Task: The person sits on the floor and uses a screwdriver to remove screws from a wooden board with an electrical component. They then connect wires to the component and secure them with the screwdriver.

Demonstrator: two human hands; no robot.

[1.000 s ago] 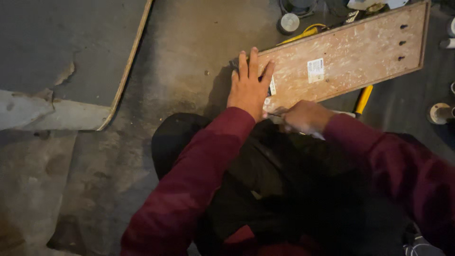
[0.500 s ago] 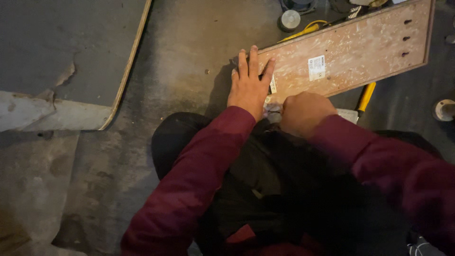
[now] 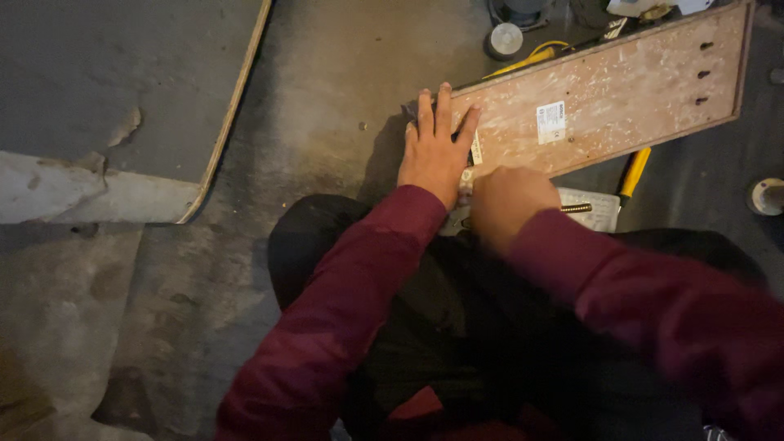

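The left hand [image 3: 434, 151] lies flat, fingers spread, on the near left end of the chipboard panel [image 3: 604, 102], pinning it to the concrete floor [image 3: 327, 106]. The right hand [image 3: 510, 204] is fisted at the panel's near edge, perhaps gripping the threaded screw [image 3: 576, 208] jutting right.

Left hand [image 3: 435, 151] lies flat, fingers spread forward; right hand [image 3: 508, 200] is curled into a fist just beside it, both sleeves maroon.
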